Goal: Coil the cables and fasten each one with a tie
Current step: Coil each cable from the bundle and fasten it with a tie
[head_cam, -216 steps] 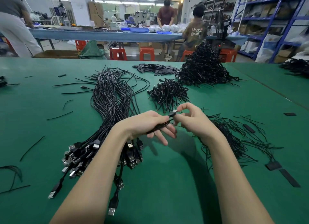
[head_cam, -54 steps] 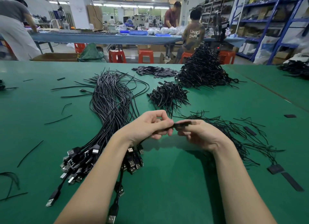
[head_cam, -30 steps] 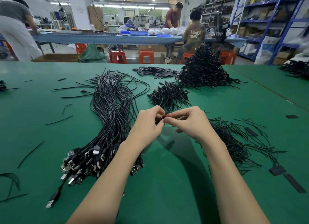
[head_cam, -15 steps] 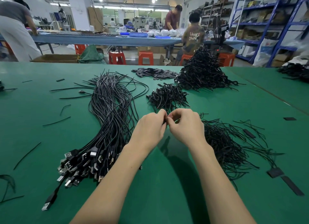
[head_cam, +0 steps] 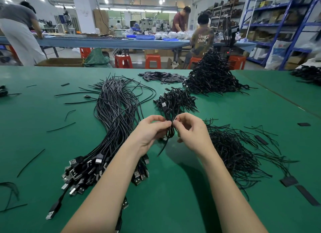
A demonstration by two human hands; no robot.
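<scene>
A coiled black cable (head_cam: pixel 170 131) stands upright between my hands above the green table (head_cam: pixel 173 206). My left hand (head_cam: pixel 151 130) pinches its middle from the left, and my right hand (head_cam: pixel 190 130) pinches it from the right with thumb and forefinger. A thin black tail hangs down from the coil toward the table. A long bundle of uncoiled USB cables (head_cam: pixel 111 121) lies to the left, plugs nearest me. A heap of thin black ties (head_cam: pixel 231 149) lies to the right.
A small pile of coiled cables (head_cam: pixel 175 100) lies just beyond my hands, a big pile (head_cam: pixel 212 76) behind it. Flat black tabs (head_cam: pixel 161 77) lie at the far middle. Stray ties dot the left side. People work at a far bench.
The coil has turned upright between my fingertips and now shows, with a loose tail hanging below. Both hands stay close together at the same spot.
</scene>
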